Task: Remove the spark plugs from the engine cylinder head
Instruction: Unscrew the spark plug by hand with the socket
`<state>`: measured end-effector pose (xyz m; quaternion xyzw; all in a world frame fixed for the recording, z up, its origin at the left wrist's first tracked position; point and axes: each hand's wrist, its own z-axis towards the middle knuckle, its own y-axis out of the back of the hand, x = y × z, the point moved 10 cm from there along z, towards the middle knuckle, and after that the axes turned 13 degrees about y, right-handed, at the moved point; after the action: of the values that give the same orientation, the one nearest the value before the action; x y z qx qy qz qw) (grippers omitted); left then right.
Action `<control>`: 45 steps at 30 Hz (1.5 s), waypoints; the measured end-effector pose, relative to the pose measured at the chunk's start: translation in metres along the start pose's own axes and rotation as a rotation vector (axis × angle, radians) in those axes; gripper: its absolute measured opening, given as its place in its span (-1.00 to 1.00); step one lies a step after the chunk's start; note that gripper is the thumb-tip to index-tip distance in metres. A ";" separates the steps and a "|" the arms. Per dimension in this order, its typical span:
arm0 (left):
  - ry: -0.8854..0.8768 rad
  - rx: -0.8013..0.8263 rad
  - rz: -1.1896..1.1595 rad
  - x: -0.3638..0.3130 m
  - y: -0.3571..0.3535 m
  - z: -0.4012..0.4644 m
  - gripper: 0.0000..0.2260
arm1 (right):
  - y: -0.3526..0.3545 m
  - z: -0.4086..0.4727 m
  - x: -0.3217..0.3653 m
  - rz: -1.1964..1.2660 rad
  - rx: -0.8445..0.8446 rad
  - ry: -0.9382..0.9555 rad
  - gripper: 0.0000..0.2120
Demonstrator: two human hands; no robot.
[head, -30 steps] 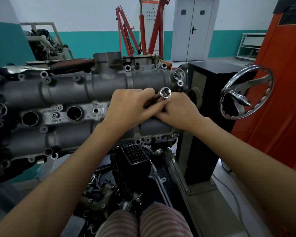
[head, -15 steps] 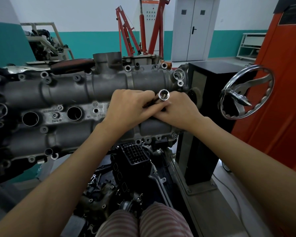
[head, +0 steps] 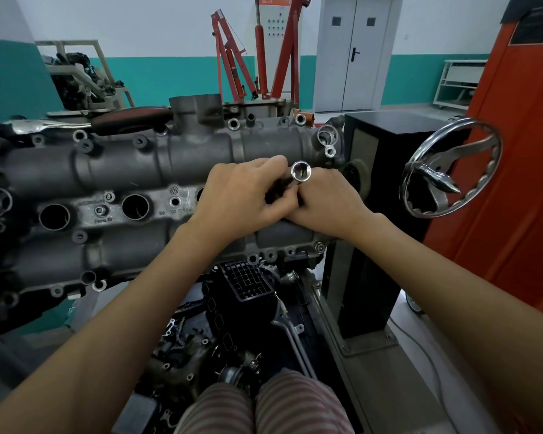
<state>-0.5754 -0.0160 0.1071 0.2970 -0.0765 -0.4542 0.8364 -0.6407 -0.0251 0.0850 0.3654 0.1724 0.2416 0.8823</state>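
A grey cast engine cylinder head (head: 113,170) fills the left and middle of the view, mounted on a stand so that its long side runs left to right. A row of round plug wells (head: 135,207) runs along its middle band; three of them show open and dark, and the rest of the row lies under the hands. No spark plug itself can be seen in any of the wells. To the right stands a black stand column (head: 380,195), and beside it a polished metal handwheel (head: 449,170) in front of an orange cabinet (head: 514,151). Behind the head, a red engine hoist (head: 251,57) stands near a grey double door (head: 355,51). Below the head lies a dark pile of engine parts (head: 242,296).

Both bare forearms reach in from the bottom corners and meet over the right part of the head. The left hand (head: 239,195) is curled, its fingers closed on a dark tool shank. The right hand (head: 329,205) presses against it from the right, fingers also folded around the same shank. A shiny socket (head: 301,171) rises from between the two hands, its open end tilted toward the camera.
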 end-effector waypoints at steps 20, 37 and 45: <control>-0.035 -0.027 -0.030 -0.003 0.004 -0.001 -0.77 | -0.003 0.000 -0.004 -0.022 0.043 -0.038 -0.52; 0.009 -0.052 -0.058 0.001 0.007 -0.001 -0.73 | -0.001 -0.001 -0.002 0.007 0.013 -0.011 -0.56; 0.006 -0.046 -0.027 0.005 0.005 0.000 -0.50 | 0.004 -0.002 0.001 0.010 -0.034 0.015 -0.64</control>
<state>-0.5689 -0.0181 0.1093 0.2799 -0.0593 -0.4661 0.8372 -0.6415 -0.0211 0.0862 0.3492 0.1730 0.2517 0.8859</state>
